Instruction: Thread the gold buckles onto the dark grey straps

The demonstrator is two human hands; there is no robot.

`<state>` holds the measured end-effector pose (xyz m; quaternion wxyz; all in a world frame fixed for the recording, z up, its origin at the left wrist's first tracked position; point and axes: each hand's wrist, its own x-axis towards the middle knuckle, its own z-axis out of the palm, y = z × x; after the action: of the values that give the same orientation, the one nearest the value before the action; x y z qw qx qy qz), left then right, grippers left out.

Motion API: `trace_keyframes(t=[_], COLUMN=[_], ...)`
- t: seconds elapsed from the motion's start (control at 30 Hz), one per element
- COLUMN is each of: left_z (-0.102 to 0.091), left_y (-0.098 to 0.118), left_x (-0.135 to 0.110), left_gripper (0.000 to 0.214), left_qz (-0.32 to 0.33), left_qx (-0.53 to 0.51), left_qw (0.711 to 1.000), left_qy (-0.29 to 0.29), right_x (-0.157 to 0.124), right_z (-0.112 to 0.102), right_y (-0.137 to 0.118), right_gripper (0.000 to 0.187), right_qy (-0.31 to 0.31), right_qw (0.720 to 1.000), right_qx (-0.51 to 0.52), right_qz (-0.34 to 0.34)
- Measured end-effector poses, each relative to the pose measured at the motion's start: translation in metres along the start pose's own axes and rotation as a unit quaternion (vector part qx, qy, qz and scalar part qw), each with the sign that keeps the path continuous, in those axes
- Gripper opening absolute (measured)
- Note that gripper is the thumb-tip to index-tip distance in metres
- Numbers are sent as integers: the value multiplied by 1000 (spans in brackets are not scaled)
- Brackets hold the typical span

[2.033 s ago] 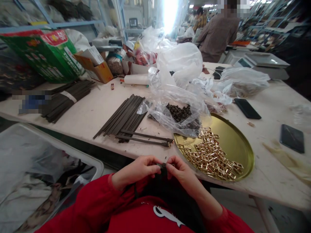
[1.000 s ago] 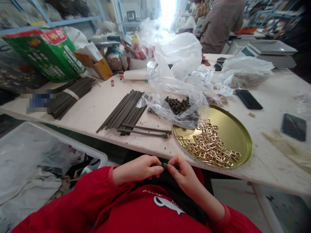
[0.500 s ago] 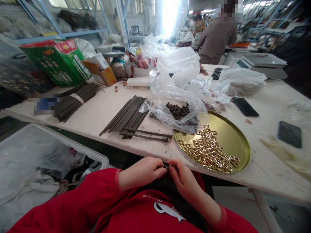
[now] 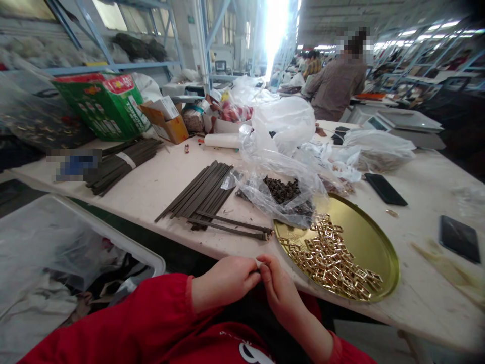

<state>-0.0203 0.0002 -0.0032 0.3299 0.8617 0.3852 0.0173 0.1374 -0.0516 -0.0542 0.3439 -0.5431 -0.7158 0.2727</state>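
Observation:
My left hand (image 4: 223,280) and my right hand (image 4: 278,290) meet just below the table's front edge, fingertips pinched together on a small dark strap end (image 4: 258,270) that is mostly hidden between them. Right in front lie two finished dark straps (image 4: 231,225) beside a fan of loose dark straps (image 4: 200,189). To the right stands a round gold tray (image 4: 369,237) with a heap of gold buckles (image 4: 329,255). An open clear bag of small dark parts (image 4: 282,189) lies behind the tray.
A bundle of dark straps (image 4: 121,162), a green carton (image 4: 104,106) and an orange box (image 4: 168,124) sit at the back left. Plastic bags (image 4: 284,119) crowd the middle. Two phones (image 4: 384,189) (image 4: 459,237) lie right. A bin (image 4: 56,253) stands at my left. Another person (image 4: 335,86) works behind.
The view has tilted up, so the table sits lower in frame. My hands stay together at my lap, the fingertips drawn closer and the dark piece more covered.

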Motion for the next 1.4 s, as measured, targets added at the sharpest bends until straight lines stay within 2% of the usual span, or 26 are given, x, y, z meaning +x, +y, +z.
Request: trace_keyframes(t=[0.13, 0.3, 0.37, 0.47, 0.53, 0.67, 0.77, 0.9, 1.0, 1.1, 1.17, 1.27, 1.33, 1.4], left_z=[-17, -36, -36, -33, -29, -21, -14, -12, -23, -37, -41, -36, -32, -36], left_y=[-16, -28, -29, -30, -29, -28, -24, -22, -29, -42, -50, -61, -68, -80], left_x=[5, 8, 10, 13, 15, 12, 5, -5, -3, 12, 27, 47, 56, 61], left_gripper=[31, 25, 23, 18, 16, 16, 17, 18, 22, 28, 28, 29, 30, 31], left_qz=[-16, -9, -14, -10, -24, -82, -90, -78, -39, -32, -41, -58, -66, -79], left_qx=[25, -79, -125, -184, -212, -237, -236, -199, -96, 52, 119, 156, 172, 184], left_qw=[1000, 997, 992, 983, 977, 968, 968, 977, 994, 993, 980, 970, 965, 960], left_qy=[5, 13, 2, -15, -9, 13, 15, 6, 21, 105, 156, 178, 185, 197], right_x=[21, 39, 42, 45, 47, 47, 39, 28, 35, 58, 76, 94, 97, 96], right_z=[-7, -20, -20, -18, -17, -20, -22, -22, -25, -30, -30, -19, -10, -2], right_y=[-2, -7, -9, -12, -14, -17, -19, -22, -13, 4, 16, 32, 42, 49], right_gripper=[22, 17, 9, 22, 20, 8, 7, 8, 9, 13, 16, 22, 29, 33], right_qy=[-60, -77, -69, -55, -64, -92, -100, -106, -66, 3, 16, -4, -10, -8], right_qw=[998, 995, 997, 995, 985, 971, 967, 972, 978, 972, 962, 940, 927, 921], right_qx=[12, 5, -10, -64, -116, -179, -196, -180, -170, -206, -248, -322, -358, -371], right_qz=[31, 65, 37, -58, -106, -129, -127, -108, -104, -111, -114, -111, -110, -121])
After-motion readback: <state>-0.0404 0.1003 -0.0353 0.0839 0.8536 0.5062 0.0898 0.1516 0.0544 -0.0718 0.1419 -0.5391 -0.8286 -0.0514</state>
